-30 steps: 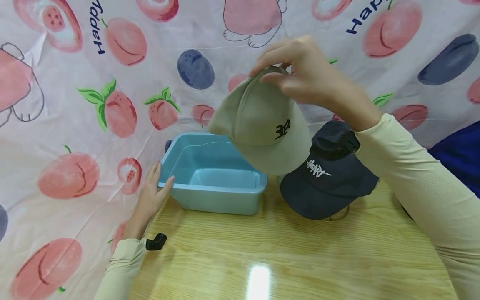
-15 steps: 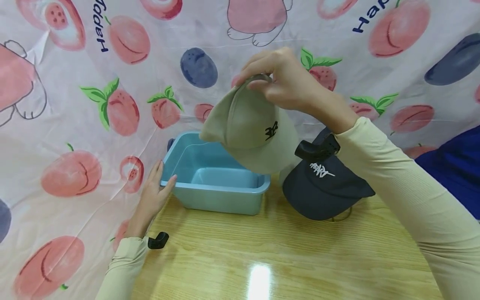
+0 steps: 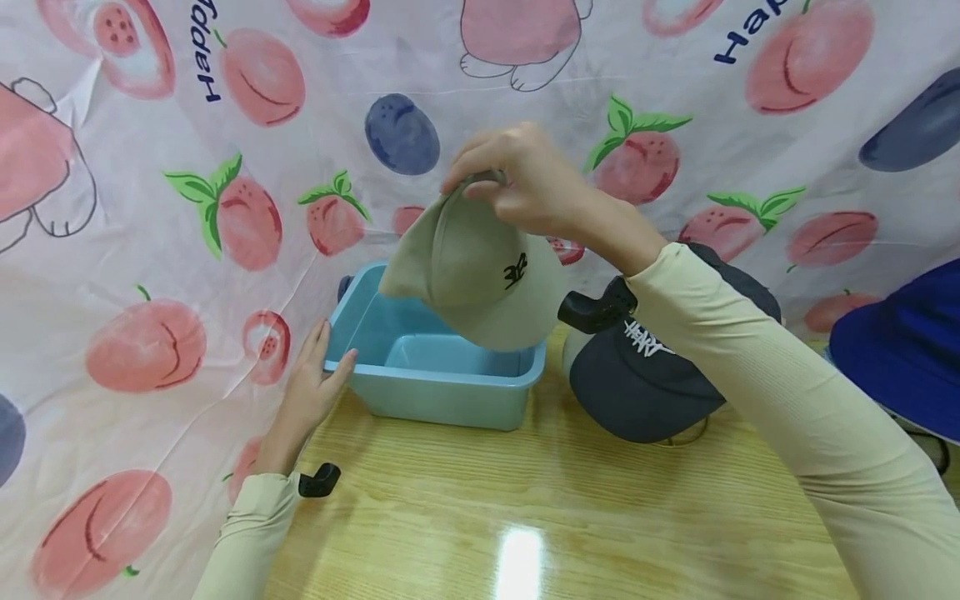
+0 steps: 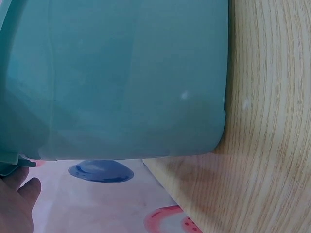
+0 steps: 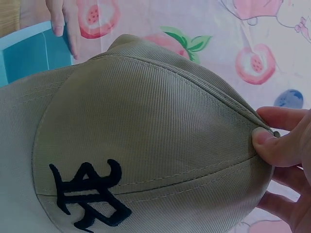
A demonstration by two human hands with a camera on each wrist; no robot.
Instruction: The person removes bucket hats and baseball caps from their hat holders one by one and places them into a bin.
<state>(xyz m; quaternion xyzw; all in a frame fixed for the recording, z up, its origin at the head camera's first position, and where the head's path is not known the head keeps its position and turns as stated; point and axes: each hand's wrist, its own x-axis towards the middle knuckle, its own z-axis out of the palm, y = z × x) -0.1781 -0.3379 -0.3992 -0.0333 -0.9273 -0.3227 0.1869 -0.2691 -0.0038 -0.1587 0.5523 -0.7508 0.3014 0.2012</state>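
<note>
My right hand (image 3: 517, 179) pinches a beige baseball cap (image 3: 480, 267) by its crown, thumb and fingers showing in the right wrist view. Brim downward, the cap hangs over the right part of a light blue plastic bin (image 3: 442, 377). Black lettering (image 5: 92, 194) marks its front panel. At the bin's front left corner, my left hand (image 3: 307, 387) touches the rim with fairly straight fingers. The left wrist view is mostly filled by the bin's outer wall (image 4: 121, 82), with part of that hand at its lower left.
Right of the bin, a black cap (image 3: 637, 392) with white lettering sits on the wooden table (image 3: 450, 500), partly behind my right forearm. Farther right is a blue cap (image 3: 900, 342). A fruit-print cloth (image 3: 247, 150) hangs behind and lies along the left.
The beige cap has moved left and slightly down with my right hand, farther over the bin. More of the blue cap shows now. My left hand stays at the rim.
</note>
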